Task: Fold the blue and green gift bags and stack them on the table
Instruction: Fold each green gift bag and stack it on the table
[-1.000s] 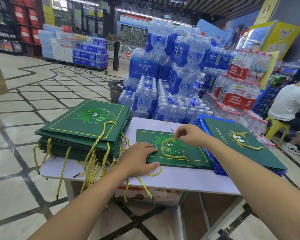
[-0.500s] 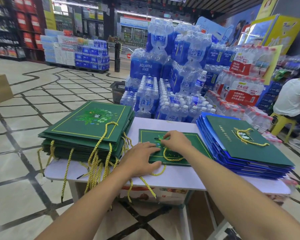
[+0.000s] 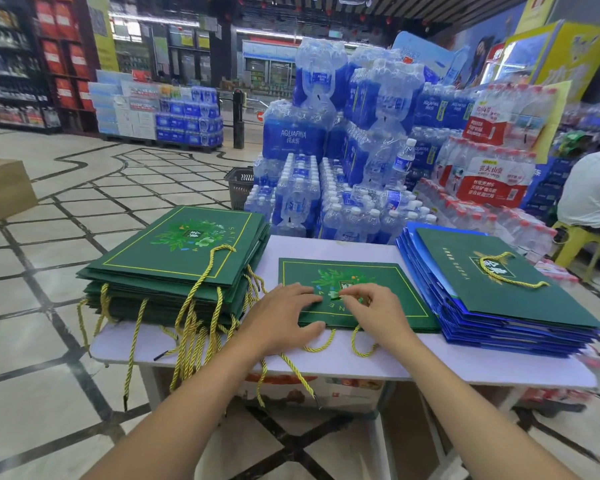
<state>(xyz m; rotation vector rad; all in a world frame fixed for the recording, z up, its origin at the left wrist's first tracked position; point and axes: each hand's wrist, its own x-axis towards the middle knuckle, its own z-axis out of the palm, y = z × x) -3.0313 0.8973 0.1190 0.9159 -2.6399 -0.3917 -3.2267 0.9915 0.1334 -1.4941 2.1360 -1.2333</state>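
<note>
A flat green gift bag (image 3: 392,289) lies in the middle of the white table (image 3: 465,367). My left hand (image 3: 281,318) presses flat on its near left corner. My right hand (image 3: 378,311) rests on the bag's near middle, with curled fingers pinching its gold cord handle (image 3: 361,346), which loops over the near edge. A stack of folded green bags (image 3: 174,261) sits at the table's left with gold cords hanging down. At the right is a stack of blue bags (image 3: 471,329) topped by one green bag (image 3: 499,289).
Shrink-wrapped packs of water bottles (image 3: 326,202) are piled right behind the table. A seated person (image 3: 589,188) on a yellow stool (image 3: 575,240) is at the far right. A cardboard box (image 3: 4,188) sits on the tiled floor at left, and a basket (image 3: 239,188) stands beside the bottles.
My right hand has drawn back from the bag's middle toward its near edge, bringing the gold cord so its loop hangs off the front. My left hand stayed on the near left corner.
</note>
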